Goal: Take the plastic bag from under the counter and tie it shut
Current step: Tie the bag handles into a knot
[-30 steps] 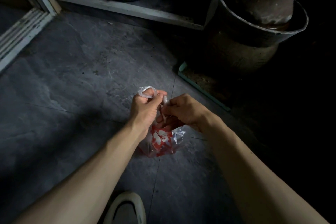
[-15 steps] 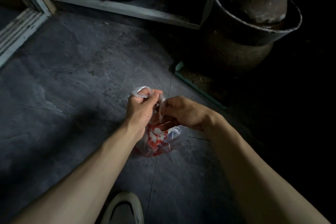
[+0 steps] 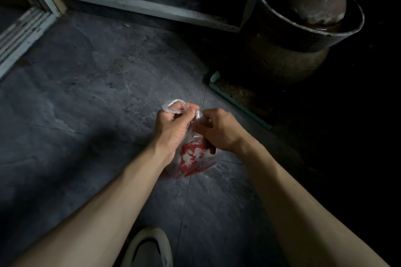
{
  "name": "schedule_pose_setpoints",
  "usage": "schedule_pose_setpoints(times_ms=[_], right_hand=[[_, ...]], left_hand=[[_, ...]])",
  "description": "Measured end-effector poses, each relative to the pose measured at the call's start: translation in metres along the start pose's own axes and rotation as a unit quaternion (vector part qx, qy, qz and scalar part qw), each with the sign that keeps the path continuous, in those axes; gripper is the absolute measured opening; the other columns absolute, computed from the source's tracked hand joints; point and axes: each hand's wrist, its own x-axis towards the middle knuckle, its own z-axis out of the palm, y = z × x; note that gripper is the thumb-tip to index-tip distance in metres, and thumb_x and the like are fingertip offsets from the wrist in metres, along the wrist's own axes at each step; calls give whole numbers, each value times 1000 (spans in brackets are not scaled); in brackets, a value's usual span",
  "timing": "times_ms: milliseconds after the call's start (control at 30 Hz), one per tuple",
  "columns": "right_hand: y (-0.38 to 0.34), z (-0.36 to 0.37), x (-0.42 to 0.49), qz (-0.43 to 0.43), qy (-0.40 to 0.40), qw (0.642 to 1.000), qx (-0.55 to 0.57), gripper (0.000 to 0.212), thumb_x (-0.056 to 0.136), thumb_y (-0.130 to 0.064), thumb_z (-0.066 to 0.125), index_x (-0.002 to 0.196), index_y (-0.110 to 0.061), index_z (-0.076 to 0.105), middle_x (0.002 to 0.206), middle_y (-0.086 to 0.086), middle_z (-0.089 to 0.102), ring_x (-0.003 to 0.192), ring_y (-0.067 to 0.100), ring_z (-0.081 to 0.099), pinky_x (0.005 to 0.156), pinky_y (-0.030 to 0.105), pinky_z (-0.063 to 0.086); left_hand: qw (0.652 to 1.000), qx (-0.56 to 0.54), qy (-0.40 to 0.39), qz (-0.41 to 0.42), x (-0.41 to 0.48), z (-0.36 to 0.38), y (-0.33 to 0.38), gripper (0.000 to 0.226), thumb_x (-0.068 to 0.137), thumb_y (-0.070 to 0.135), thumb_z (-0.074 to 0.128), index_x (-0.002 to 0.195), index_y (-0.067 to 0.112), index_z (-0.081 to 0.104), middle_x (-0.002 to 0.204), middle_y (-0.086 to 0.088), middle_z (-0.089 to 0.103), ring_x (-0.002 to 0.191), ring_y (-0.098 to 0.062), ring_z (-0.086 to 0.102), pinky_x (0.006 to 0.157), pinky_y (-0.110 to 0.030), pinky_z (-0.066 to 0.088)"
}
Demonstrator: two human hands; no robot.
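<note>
Down on the floor (image 3: 91, 97), the left hand (image 3: 171, 128) and right hand (image 3: 219, 130) each pinch the plastic bag (image 3: 193, 158) by its neck. Tying is underway; next, probably, the ends cross and cinch.

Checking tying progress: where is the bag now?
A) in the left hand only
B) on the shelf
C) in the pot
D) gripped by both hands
D: the left hand and right hand each pinch the plastic at the top of the bag.

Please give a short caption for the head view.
The left hand and right hand grip a plastic bag by its top.
</note>
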Motion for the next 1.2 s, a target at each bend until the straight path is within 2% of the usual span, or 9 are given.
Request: schedule_pose_setpoints(times_ms=[200, 267, 400, 533, 700, 833, 933, 1100, 1200], right_hand=[[-6, 18, -1, 59, 132, 990, -1, 21, 94, -28, 63, 76, -17, 63, 77, 4, 68, 69, 22, 67, 63, 42, 59], [-8, 20, -1, 93, 116, 982, 113, 24, 96, -26, 62, 82, -7, 65, 77, 9, 69, 66, 23, 68, 62, 43, 58], [-14, 17, -4, 137, 33, 901, 410, 18, 95, -24, 61, 86, -9, 65, 70, 5, 61, 57, 12, 55, 52, 29, 43], [-12, 13, -5, 178, -2, 843, 507, 41, 89, -55, 61, 75, -18, 71, 69, 0, 63, 59, 11, 58, 53, 27, 43], [-11, 11, 1, 236, 70, 853, 461, 21, 87, -32, 74, 73, -17, 72, 52, -4, 52, 45, 7, 42, 39, 22, 36], [-8, 9, 4, 195, 105, 884, 412, 18, 86, -17, 75, 68, -19, 73, 50, -12, 65, 42, 0, 56, 38, 15, 40], [-10, 12, 7, 162, 127, 878, 432, 17, 88, -10, 73, 71, -15, 72, 61, -5, 70, 54, 3, 63, 53, 14, 48], [-10, 22, 10, 167, 157, 868, 440, 16, 96, -14, 63, 82, -8, 67, 73, 5, 67, 70, 17, 63, 72, 32, 56], [-7, 27, 14, 182, 193, 864, 427, 25, 98, -15, 60, 73, -12, 63, 72, 8, 63, 69, 21, 58, 66, 34, 52]], left_hand=[[1000, 10, -20, 14, 0, 0, -5, 20, 90, 13, 66, 76, 24, 75, 80, 6, 76, 84, -7, 71, 78, -22, 56], [1000, 2, -17, 4, 1, 1, -6, 16, 90, 17, 67, 78, 23, 75, 83, 1, 77, 86, -13, 72, 80, -28, 58], [1000, -7, 23, 6, 2, 1, -6, 18, 89, 16, 68, 74, 24, 72, 80, -1, 77, 80, -15, 74, 73, -28, 59], [1000, 2, 13, 5, 1, 0, -3, 15, 87, 18, 72, 74, 26, 73, 80, -3, 79, 79, -18, 77, 68, -28, 60], [999, 43, 10, 10, 2, -4, -7, 13, 84, 7, 76, 78, 17, 72, 82, -6, 78, 85, -23, 76, 79, -35, 61], [1000, 22, -4, 11, 0, -7, -8, 2, 86, 6, 74, 85, 7, 72, 84, -5, 77, 84, -18, 74, 80, -29, 59], [999, -48, 1, -18, -1, -6, -8, 14, 91, 17, 71, 77, 16, 74, 82, -3, 77, 83, -17, 73, 79, -32, 59], [989, -130, 12, -69, -1, -5, -6, 32, 97, 28, 62, 68, 23, 73, 71, 5, 76, 70, -9, 74, 60, -24, 58], [989, -114, 37, -85, 0, -6, -8, 33, 99, 34, 58, 70, 21, 67, 68, 5, 73, 67, -9, 72, 60, -26, 57]])
